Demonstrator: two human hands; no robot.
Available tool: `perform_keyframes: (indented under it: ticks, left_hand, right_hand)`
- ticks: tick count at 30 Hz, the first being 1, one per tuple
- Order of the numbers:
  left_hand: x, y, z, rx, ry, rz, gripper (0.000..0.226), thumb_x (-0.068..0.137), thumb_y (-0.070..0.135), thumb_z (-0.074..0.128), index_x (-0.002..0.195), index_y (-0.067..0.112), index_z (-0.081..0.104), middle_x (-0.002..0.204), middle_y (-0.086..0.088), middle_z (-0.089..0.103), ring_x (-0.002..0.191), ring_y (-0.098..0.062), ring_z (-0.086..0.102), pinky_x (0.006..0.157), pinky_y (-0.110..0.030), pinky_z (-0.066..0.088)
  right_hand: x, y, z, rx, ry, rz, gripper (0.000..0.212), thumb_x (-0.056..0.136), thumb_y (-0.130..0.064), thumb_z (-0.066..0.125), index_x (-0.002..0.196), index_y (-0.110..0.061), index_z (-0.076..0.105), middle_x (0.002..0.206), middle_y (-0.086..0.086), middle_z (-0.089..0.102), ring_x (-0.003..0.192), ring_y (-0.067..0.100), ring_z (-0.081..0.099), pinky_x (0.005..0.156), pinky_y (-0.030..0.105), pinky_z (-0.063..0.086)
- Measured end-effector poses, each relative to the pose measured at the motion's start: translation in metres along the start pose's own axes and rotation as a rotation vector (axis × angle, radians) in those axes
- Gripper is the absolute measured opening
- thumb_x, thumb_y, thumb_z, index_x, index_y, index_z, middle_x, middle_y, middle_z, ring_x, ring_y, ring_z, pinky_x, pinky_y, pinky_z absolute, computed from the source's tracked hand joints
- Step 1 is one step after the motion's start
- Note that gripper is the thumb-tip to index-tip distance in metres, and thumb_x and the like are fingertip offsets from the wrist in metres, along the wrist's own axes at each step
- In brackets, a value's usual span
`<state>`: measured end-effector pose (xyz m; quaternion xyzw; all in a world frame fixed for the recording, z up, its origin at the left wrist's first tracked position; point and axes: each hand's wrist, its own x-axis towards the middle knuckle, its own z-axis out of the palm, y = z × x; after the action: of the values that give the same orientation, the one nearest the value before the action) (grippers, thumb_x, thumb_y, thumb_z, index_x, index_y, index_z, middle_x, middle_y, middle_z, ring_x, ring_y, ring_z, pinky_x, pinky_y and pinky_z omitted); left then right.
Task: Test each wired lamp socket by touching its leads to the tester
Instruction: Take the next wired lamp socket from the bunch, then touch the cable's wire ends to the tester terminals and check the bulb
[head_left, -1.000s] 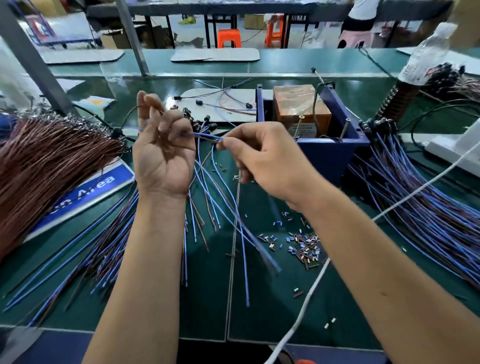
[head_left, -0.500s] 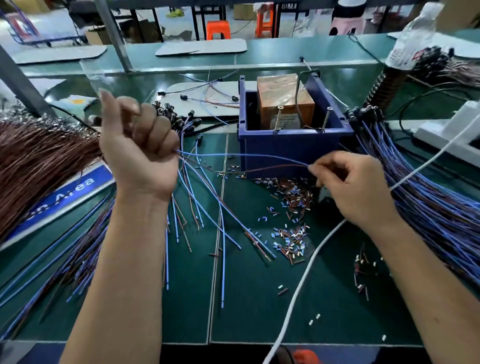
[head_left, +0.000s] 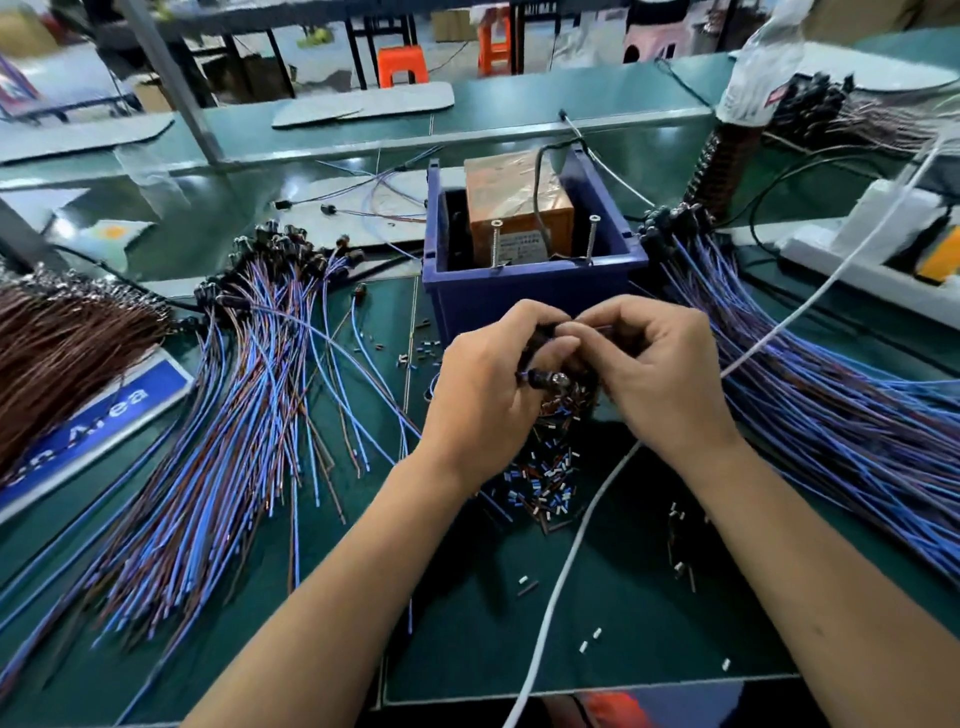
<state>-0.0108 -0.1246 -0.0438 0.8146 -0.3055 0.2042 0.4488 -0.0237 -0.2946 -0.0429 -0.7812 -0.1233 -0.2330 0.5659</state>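
Observation:
Both hands meet just in front of the blue tester box (head_left: 535, 291), which holds a copper-wrapped transformer (head_left: 514, 192) and two upright screws (head_left: 496, 241). My left hand (head_left: 485, 389) grips a small black lamp socket (head_left: 553, 379) with a shiny tip. My right hand (head_left: 660, 374) pinches the socket's thin leads close beside it; the lead ends are hidden by the fingers. A pile of blue and brown wired sockets (head_left: 249, 395) fans out at the left. Another such pile (head_left: 831, 395) lies at the right.
Cut insulation bits (head_left: 545, 488) litter the green mat under my hands. A white cable (head_left: 571, 561) runs diagonally across the right side. A bundle of brown wires (head_left: 62, 353) and a blue sign (head_left: 98, 421) lie at far left. A white device (head_left: 883, 234) sits at right.
My hands were apart, stretching a socket's wires between them. They have come together low in front of the blue box, with the socket in my left hand.

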Motion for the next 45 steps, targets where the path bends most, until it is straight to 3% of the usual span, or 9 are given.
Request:
perform_keyframes:
  ticks: [5,15,19,22,27,30,35,40,45]
  left_hand:
    - [0.001,-0.011,0.000,-0.065,0.055,-0.039,0.006,0.099,0.016,0.067,0.098,0.011,0.065,0.082,0.003,0.072,0.075,-0.015,0.072,0.065,-0.041,0.057]
    - [0.002,-0.014,0.001,-0.072,0.013,-0.082,0.011,0.100,0.014,0.066,0.090,0.016,0.062,0.072,0.003,0.067,0.068,-0.021,0.068,0.062,-0.042,0.054]
    - [0.003,-0.012,-0.005,-0.127,0.037,-0.123,0.014,0.097,0.004,0.067,0.086,0.011,0.064,0.069,0.003,0.069,0.064,-0.014,0.067,0.062,-0.022,0.049]
    - [0.003,-0.013,-0.012,-0.203,0.107,-0.174,0.015,0.097,0.002,0.065,0.085,0.011,0.064,0.068,0.000,0.070,0.065,-0.016,0.067,0.066,-0.024,0.049]
    - [0.001,-0.006,-0.007,-0.314,0.147,-0.196,0.012,0.102,0.012,0.061,0.090,0.009,0.060,0.073,-0.002,0.073,0.070,-0.020,0.070,0.071,-0.034,0.054]
    - [0.000,-0.002,-0.001,-0.356,0.101,-0.189,0.012,0.101,0.011,0.062,0.089,0.009,0.060,0.073,-0.004,0.073,0.070,-0.021,0.071,0.071,-0.033,0.056]
    - [0.000,0.002,0.004,-0.421,0.062,-0.188,0.014,0.102,0.005,0.061,0.089,0.003,0.058,0.076,-0.003,0.074,0.073,-0.017,0.073,0.073,-0.025,0.055]
    - [0.002,0.007,0.000,-0.351,0.219,-0.193,0.012,0.104,0.010,0.058,0.093,0.006,0.056,0.083,-0.001,0.078,0.080,-0.019,0.076,0.077,-0.038,0.060]
    - [0.005,0.010,-0.006,-0.182,0.439,-0.146,0.012,0.108,0.021,0.054,0.098,0.015,0.052,0.085,0.014,0.077,0.051,-0.038,0.059,0.044,-0.028,0.034]
  right_hand:
    - [0.000,0.007,0.000,0.206,-0.054,0.203,0.019,0.097,-0.028,0.073,0.083,-0.018,0.079,0.072,0.007,0.076,0.049,0.012,0.059,0.043,0.022,0.043]
    - [0.000,0.014,-0.006,0.180,-0.021,0.237,0.023,0.095,-0.037,0.075,0.075,-0.025,0.075,0.062,0.005,0.070,0.043,0.013,0.055,0.038,0.023,0.041]
    - [0.003,0.016,-0.013,0.267,0.080,0.278,0.026,0.098,-0.035,0.072,0.075,-0.024,0.073,0.059,0.002,0.064,0.042,0.011,0.049,0.037,0.022,0.037]
    - [0.006,0.019,-0.026,0.221,0.170,0.265,0.023,0.098,-0.033,0.072,0.077,-0.025,0.073,0.062,0.000,0.066,0.047,0.008,0.052,0.040,0.021,0.040]
    - [0.000,0.014,-0.008,-0.079,0.054,0.060,0.015,0.089,-0.034,0.082,0.099,-0.023,0.078,0.087,-0.009,0.073,0.069,0.005,0.064,0.063,0.019,0.049]
    - [-0.004,0.006,0.006,0.111,0.051,0.062,0.010,0.091,-0.024,0.082,0.098,-0.017,0.079,0.087,-0.002,0.076,0.071,0.020,0.070,0.064,0.032,0.056]
    - [-0.009,-0.001,0.015,0.452,0.072,0.164,0.007,0.092,-0.005,0.077,0.093,0.001,0.076,0.068,0.000,0.073,0.054,0.005,0.065,0.053,0.011,0.047]
    - [-0.007,-0.004,0.008,0.492,0.086,0.197,0.009,0.095,-0.023,0.074,0.090,-0.016,0.075,0.061,0.004,0.062,0.047,0.013,0.050,0.040,0.021,0.036]
    - [-0.001,-0.006,0.003,0.514,0.151,0.139,0.015,0.109,-0.020,0.054,0.098,-0.010,0.059,0.092,0.010,0.076,0.045,0.014,0.052,0.039,0.021,0.035]
